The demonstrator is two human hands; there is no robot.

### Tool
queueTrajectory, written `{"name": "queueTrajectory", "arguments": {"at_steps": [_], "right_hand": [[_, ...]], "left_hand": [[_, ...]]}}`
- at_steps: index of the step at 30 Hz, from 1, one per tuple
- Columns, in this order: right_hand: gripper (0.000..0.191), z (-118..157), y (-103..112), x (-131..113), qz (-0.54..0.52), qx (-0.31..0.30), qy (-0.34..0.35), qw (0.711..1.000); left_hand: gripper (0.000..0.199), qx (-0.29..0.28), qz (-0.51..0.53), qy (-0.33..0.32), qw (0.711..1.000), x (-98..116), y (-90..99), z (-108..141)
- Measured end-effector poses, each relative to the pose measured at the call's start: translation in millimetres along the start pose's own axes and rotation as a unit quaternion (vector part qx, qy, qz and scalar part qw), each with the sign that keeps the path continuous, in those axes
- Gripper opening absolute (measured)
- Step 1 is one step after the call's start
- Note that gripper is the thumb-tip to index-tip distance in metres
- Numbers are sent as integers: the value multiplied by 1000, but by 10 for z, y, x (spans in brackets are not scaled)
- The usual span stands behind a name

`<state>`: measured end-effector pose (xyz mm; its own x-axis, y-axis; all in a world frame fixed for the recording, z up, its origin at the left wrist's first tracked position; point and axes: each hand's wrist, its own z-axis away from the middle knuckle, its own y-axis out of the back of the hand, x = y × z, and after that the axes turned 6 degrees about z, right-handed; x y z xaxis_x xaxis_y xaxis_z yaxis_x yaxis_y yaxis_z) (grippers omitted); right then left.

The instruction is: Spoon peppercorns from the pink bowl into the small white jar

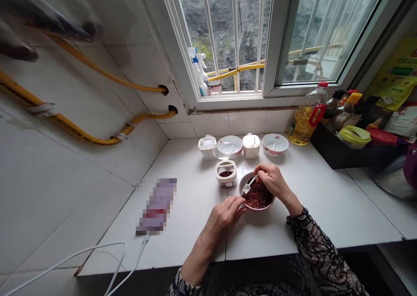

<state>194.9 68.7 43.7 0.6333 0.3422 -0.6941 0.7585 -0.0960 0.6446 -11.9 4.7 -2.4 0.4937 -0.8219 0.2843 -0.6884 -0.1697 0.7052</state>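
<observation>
My right hand pinches the handle of a small white spoon, whose scoop is over the near-left part of a pink-rimmed bowl. Dark red grains that look like Sichuan peppercorns fill much of this bowl. At its left rim, the fingers and thumb of my left hand are closed on the bowl. Just left of the bowl stands a small white seasoning jar, its clear lid raised, with similar dark red grains inside.
Behind stand two white seasoning jars and two floral bowls, each with a spoon. An oil bottle and a black box of condiments are at right. A blurred-out phone-like object with a white cable lies left.
</observation>
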Motion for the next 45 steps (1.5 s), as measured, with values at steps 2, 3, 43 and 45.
{"name": "queueTrajectory", "arguments": {"at_steps": [2,3,43,45], "right_hand": [[23,4,-4,2,38,11,11,999],[23,10,-13,1,67,15,23,997],[19,5,-120,-243,-134,77,38,987],[21,17,-169,-308,-32,68,128,989]], "left_hand": [[17,-1,1,1,1000,2,0,0],[17,-2,1,2,1000,3,-1,0],[18,7,3,3,1000,-11,-34,14],[17,8,6,0,1000,-20,-46,21]]}}
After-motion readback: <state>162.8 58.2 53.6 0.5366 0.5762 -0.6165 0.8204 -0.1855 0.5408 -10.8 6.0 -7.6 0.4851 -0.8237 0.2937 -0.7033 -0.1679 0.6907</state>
